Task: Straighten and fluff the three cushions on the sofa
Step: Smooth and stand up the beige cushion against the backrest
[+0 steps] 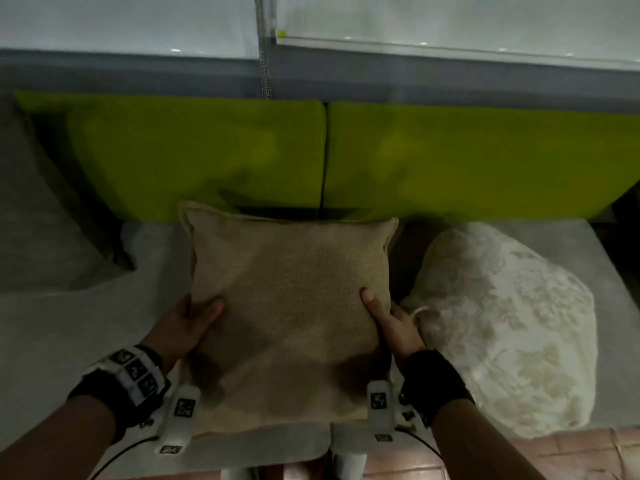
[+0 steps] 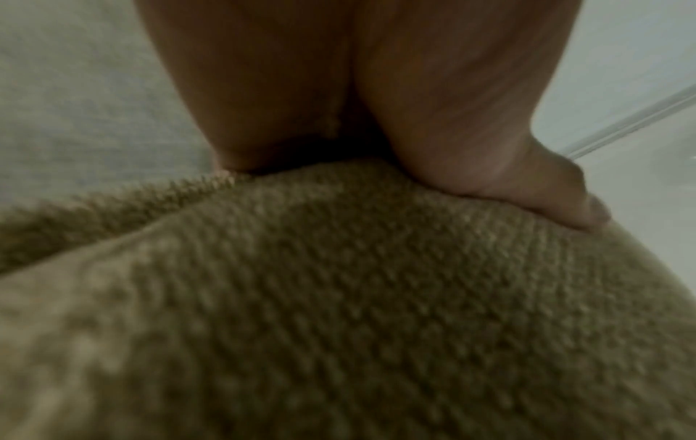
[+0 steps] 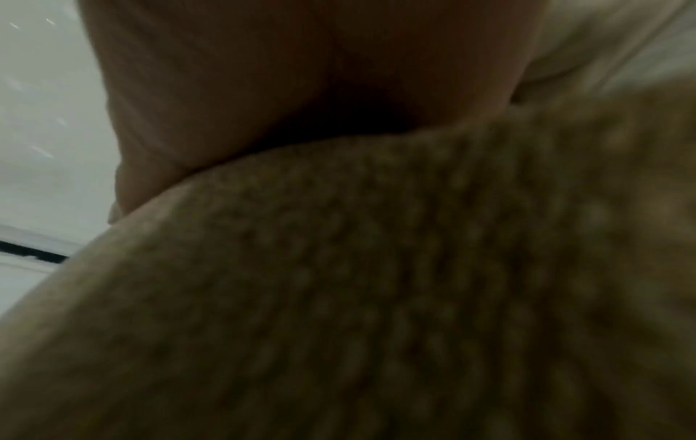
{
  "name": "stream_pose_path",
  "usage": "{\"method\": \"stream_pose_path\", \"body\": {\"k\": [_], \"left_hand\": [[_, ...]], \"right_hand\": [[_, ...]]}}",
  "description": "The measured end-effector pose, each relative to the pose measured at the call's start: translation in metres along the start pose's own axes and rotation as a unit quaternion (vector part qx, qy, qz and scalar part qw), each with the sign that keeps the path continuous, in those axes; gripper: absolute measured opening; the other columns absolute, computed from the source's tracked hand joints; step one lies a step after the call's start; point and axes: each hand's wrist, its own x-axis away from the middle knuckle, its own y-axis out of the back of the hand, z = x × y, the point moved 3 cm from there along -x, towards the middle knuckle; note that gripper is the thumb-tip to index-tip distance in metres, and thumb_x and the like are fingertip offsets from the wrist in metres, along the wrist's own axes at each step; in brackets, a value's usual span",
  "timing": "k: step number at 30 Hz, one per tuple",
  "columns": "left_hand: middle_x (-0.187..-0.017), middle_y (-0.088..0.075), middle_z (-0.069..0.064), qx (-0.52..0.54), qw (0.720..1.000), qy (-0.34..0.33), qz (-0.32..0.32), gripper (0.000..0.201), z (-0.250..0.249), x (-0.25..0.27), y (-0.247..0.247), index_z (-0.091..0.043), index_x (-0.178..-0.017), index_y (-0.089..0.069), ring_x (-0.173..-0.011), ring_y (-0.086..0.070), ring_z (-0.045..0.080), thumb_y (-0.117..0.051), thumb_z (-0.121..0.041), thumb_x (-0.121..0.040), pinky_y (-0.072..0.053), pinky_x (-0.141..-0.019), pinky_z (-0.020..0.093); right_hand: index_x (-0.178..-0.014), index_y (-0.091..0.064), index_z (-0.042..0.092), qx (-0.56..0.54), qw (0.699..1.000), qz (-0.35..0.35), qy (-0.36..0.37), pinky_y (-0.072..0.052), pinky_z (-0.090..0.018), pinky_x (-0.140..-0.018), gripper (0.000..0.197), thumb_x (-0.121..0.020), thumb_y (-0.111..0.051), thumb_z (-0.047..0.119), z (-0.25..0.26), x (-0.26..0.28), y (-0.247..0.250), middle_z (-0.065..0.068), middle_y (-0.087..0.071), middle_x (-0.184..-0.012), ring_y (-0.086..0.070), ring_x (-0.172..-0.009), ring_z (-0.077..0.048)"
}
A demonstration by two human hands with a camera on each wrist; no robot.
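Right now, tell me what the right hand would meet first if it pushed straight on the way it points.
The right hand points up and slightly left, along the tan cushion it grips. Past that, probably the green back cushion; depth is unclear.

No readable text, brand or number anywhere I look. Only marks: black-and-white square code tags on my left wristband, more tags on white mounts by my wrists; patterns, not letters. Tan cushion fabric plain, no label showing.
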Motion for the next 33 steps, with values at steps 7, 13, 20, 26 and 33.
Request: {"method": "stream_pose_path", "body": {"k": [7, 13, 20, 26, 33], "left_hand": [[-0.135, -0.050, -0.003, 0.029, 0.985, -0.151, -0.076, 0.143, -0.109, -0.005, -0.008, -0.020, -0.147, -0.041, -0.129, -0.047, 0.023, -0.055, -0.101, -0.030, -0.037, -0.105, 0.039], [-0.120, -0.053, -0.019, 0.022, 0.973, -0.223, -0.057, 0.128, -0.142, -0.033, -0.022, -0.020, -0.136, -0.043, -0.117, -0.053, 0.014, -0.058, -0.098, -0.036, -0.045, -0.091, 0.011], [-0.141, -0.046, -0.011, 0.023, 0.977, -0.204, -0.050, 0.139, -0.117, -0.074, -0.013, -0.016, -0.155, -0.024, -0.124, -0.049, -0.003, -0.067, -0.090, -0.046, -0.042, -0.102, 0.021], [-0.150, -0.039, -0.010, 0.051, 0.984, -0.167, -0.026, 0.128, -0.102, -0.098, -0.022, -0.040, -0.151, -0.022, -0.137, -0.040, 0.016, -0.077, -0.082, -0.044, -0.037, -0.109, 0.042], [-0.158, -0.036, 0.002, -0.035, 0.993, -0.102, -0.044, 0.116, -0.112, -0.106, -0.031, -0.032, -0.155, -0.020, -0.142, -0.038, 0.028, -0.067, -0.078, -0.060, -0.029, -0.110, 0.035]], "right_hand": [[-0.134, -0.035, 0.043, 0.011, 0.969, -0.010, 0.246, -0.053, -0.042, -0.098, 0.099, -0.052, -0.077, 0.081, 0.097, 0.003, 0.028, 0.015, -0.054, -0.127, -0.057, -0.112, -0.012], [-0.146, -0.024, 0.028, 0.041, 0.945, -0.027, 0.324, -0.050, -0.023, -0.085, 0.139, -0.032, -0.083, 0.082, 0.118, -0.020, 0.037, 0.011, -0.049, -0.134, -0.053, -0.119, -0.012], [-0.153, -0.007, 0.035, 0.096, 0.952, 0.034, 0.288, -0.043, -0.021, -0.097, 0.141, -0.047, -0.098, 0.050, 0.125, -0.055, 0.015, 0.019, -0.034, -0.138, -0.037, -0.130, -0.009], [-0.155, -0.004, 0.044, 0.081, 0.961, 0.013, 0.266, -0.041, -0.040, -0.112, 0.131, -0.059, -0.093, 0.042, 0.119, -0.072, 0.008, 0.019, -0.037, -0.144, -0.039, -0.134, -0.013], [-0.157, -0.007, 0.046, 0.158, 0.965, -0.048, 0.205, -0.038, -0.049, -0.117, 0.129, -0.058, -0.085, 0.072, 0.125, -0.083, 0.001, 0.002, -0.036, -0.161, -0.041, -0.144, -0.030]]}}
